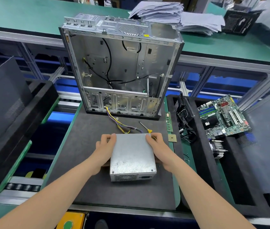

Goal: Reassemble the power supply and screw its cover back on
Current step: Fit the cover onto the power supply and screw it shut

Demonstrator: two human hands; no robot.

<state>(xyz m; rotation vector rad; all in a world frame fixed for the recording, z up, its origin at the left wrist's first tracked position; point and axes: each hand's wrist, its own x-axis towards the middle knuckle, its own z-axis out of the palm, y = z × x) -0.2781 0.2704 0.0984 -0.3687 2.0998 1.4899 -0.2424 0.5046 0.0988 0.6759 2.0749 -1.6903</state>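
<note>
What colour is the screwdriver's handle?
Yellow. The screwdriver handle shows best in the head view, behind the power supply.

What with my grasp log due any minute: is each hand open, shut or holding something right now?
Left hand: grips the power supply at its left side, fingers curled over the top.
Right hand: grips its right side the same way.

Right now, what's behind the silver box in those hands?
Behind the power supply lie coloured wires and a screwdriver, with the open computer case beyond. Where the wires end is hidden; the right hand hides the handle's end.
</note>
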